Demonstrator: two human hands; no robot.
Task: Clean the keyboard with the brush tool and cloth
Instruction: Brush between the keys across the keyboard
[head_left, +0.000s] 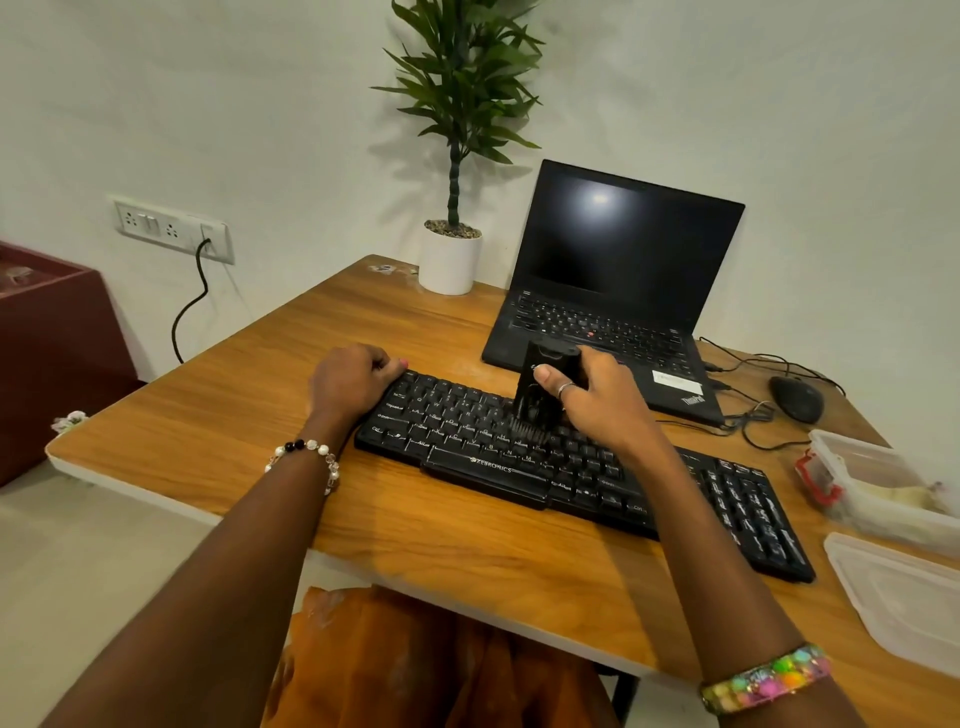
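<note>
Right hand grips the black brush tool upright, thumb across its front, fingers wrapped behind; bristles down and touching the letter keys near the middle of the black Zebronics keyboard. Left hand rests curled on the keyboard's far-left corner, apparently steadying it; whether fingers actually clamp the edge is unclear. Keyboard lies on the wooden desk, long axis running from far-left to near-right. Brush sits roughly mid-board, so uncleaned rows extend both ways along that axis; number pad end lies toward the right arm's side. Judged step: brushing between keys, likely a sweep along a row. Cloth not clearly visible; something pale sits in the open plastic container at right, can't tell what.
</note>
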